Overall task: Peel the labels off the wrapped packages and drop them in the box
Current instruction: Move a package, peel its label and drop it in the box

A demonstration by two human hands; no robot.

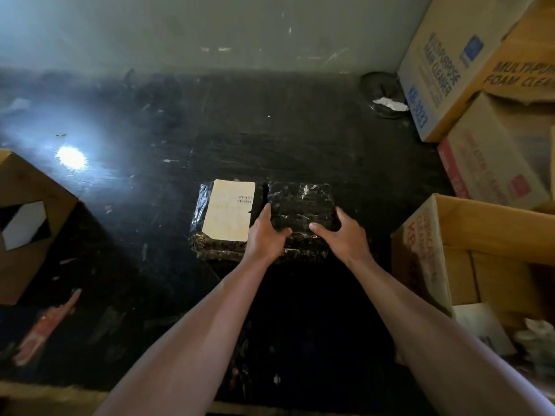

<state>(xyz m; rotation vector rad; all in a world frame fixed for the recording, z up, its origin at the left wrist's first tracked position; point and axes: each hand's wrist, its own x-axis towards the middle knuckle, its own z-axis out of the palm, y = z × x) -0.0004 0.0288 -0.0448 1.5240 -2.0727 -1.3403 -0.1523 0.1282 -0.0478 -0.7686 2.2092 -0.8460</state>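
Both forearms reach forward. Left hand (264, 235) and right hand (345, 235), fingers curled, grip right-hand wrapped package (300, 205) on dark floor (150, 235); labelled package (210, 235) touching, label (229, 210) on top. Open box (450, 232) near right.

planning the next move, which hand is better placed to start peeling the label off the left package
Left, probably. The left hand rests right beside the label, its fingers near the label's right edge. The right hand sits on the unlabelled right package, farther away and nearer the open box.
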